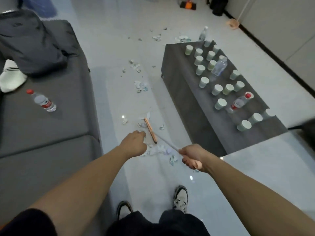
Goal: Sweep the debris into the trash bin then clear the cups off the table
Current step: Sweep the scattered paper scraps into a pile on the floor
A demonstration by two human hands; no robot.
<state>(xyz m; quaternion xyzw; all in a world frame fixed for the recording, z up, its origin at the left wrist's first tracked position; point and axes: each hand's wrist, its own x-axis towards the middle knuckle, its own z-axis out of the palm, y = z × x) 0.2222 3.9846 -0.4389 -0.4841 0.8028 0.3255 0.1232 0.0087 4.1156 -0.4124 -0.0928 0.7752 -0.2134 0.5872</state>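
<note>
My right hand (192, 159) grips the pink end of a broom's white handle (167, 143). The broom's pink head (150, 129) rests on the pale floor among torn paper scraps (158, 150). My left hand (134, 142) reaches out just left of the broom head, fingers curled, with nothing visible in them. More scraps (141, 86) trail away up the floor, and others (156, 37) lie further off. Several pale paper cups (203, 82) stand on the low dark table (184, 92) to the right. No trash bin is in view.
Two water bottles (219, 67) (239, 102) stand among the cups. A grey sofa (42, 126) on the left holds a bottle (41, 100) and dark clothing (32, 43). A pink dustpan (232, 23) leans by the far wall. My shoes (180, 198) stand below.
</note>
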